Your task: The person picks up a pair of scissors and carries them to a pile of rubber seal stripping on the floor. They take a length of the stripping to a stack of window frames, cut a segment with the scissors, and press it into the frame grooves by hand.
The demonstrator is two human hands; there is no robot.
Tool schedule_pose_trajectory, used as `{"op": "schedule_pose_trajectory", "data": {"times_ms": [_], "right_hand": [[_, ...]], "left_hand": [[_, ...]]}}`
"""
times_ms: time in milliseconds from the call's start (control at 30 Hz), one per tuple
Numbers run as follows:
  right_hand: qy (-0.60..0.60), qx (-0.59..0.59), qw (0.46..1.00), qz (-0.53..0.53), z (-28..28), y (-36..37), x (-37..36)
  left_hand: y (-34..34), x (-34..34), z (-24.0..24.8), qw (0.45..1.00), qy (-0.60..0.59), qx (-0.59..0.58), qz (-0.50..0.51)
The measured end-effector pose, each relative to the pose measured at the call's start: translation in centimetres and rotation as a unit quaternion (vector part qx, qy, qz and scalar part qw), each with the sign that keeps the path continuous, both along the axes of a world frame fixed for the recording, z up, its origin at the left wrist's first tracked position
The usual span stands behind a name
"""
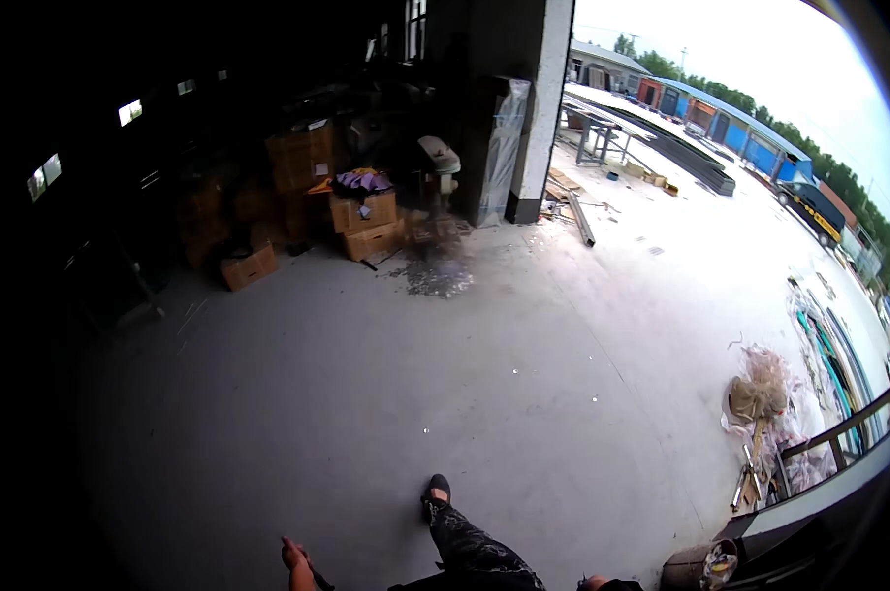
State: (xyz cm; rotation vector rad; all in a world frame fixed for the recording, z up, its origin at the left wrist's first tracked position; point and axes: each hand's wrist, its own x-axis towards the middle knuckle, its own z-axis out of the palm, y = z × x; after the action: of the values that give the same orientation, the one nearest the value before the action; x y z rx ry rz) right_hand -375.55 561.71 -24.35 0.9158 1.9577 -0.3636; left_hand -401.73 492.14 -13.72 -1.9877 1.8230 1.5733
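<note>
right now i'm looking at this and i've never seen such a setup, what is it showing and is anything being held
There is no machine here: it is one wide picture from a camera on a person's head, looking down, so straight edges bend. Along the lower edge are the person's left hand, what seems a sliver of the right hand, and a dark shoe. Scraps lie on the grey floor near cardboard boxes; a brownish container is at lower right. Whether either hand holds anything is unclear.
</note>
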Motion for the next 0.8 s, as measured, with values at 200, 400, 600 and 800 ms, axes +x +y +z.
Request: {"op": "schedule_pose_trajectory", "data": {"times_ms": [200, 400, 600, 800], "right_hand": [[0.112, -0.051, 0.984, -0.126, 6.3, -8.9, -39.1], [0.34, -0.137, 0.93, 0.034, 15.5, -23.6, -79.2], [0.411, -0.327, 0.85, 0.045, 23.5, -40.8, -99.0], [0.395, -0.318, 0.855, 0.11, 25.9, -51.7, -106.5]], "left_hand": [[1.8, -18.5, 1.2, 0.993, 0.103, -0.057, 0.009], [0.0, -41.6, 1.9, 0.985, 0.151, 0.066, 0.041], [-1.7, -63.9, 9.3, 0.951, 0.26, 0.165, -0.04], [-2.4, -81.5, 15.0, 0.887, 0.241, 0.274, -0.285]]}}
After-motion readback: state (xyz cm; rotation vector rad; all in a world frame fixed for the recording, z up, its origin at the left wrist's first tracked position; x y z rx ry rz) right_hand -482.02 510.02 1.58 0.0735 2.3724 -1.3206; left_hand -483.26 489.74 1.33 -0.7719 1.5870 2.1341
